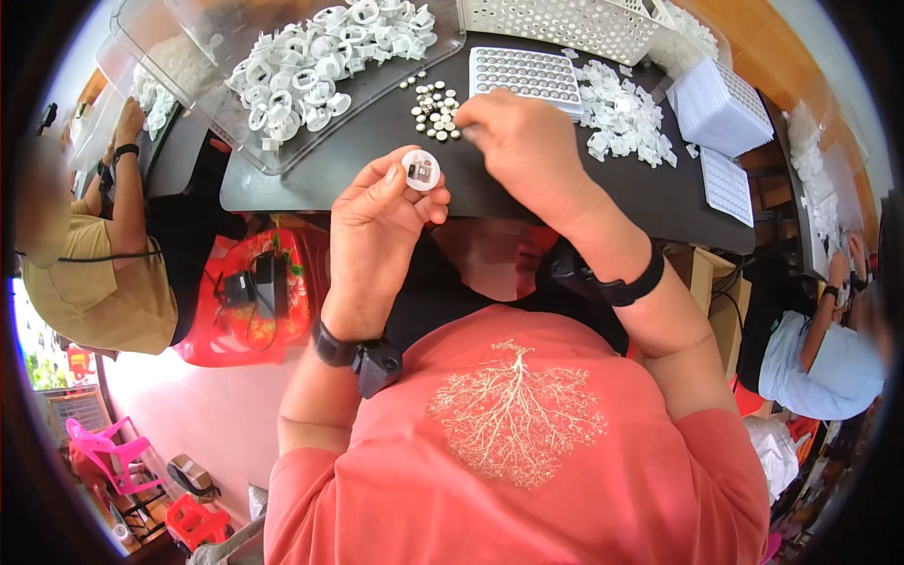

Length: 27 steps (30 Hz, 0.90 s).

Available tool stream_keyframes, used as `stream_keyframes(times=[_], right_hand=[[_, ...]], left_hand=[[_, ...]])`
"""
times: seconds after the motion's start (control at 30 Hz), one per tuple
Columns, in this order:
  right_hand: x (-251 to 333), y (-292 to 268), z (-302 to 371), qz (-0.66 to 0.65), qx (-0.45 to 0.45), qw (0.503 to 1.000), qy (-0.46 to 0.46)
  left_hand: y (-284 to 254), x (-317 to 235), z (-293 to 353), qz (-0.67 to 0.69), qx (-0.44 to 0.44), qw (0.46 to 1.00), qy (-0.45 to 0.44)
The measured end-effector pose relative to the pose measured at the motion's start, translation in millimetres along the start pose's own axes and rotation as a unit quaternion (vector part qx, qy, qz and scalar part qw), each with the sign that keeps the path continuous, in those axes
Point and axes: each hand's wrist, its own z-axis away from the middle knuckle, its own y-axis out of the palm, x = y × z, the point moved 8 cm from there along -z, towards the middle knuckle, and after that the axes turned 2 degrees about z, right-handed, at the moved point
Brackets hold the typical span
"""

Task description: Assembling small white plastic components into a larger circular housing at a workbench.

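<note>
Between the thumb and fingers of my left hand (377, 209) is a small round white plastic case (423, 171). Its face is turned up and shows dark and metallic parts inside. My right hand (529, 151) is raised over the table, just right of a loose group of button cells (438, 111). Its fingers are curled together, and their tips are slightly blurred. Whether anything small is between them, I cannot make out. Beyond that hand lies a white tray (525, 77) with rows of round cells.
A clear bin (273, 151) of white plastic housings (315, 66) stands left on the black table (612, 202). To the right are small translucent pieces (626, 118), stacked white trays (723, 108) and a single tray (727, 186). A white perforated basket (565, 24) is behind. Other people work at both sides.
</note>
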Motion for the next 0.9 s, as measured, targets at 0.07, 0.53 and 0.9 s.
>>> stream_keyframes(times=[0.07,0.53,0.9], right_hand=[[3,14,1,0.111,0.041,0.992,-0.032],[14,-30,68,0.066,0.044,0.993,-0.087],[-5,-52,76,-0.118,-0.072,0.99,-0.02]], left_hand=[[0,-1,0,-0.001,-0.001,1.0,-0.003],[12,3,0,-0.002,0.038,0.999,-0.011],[35,35,-13,0.035,0.073,0.995,-0.054]])
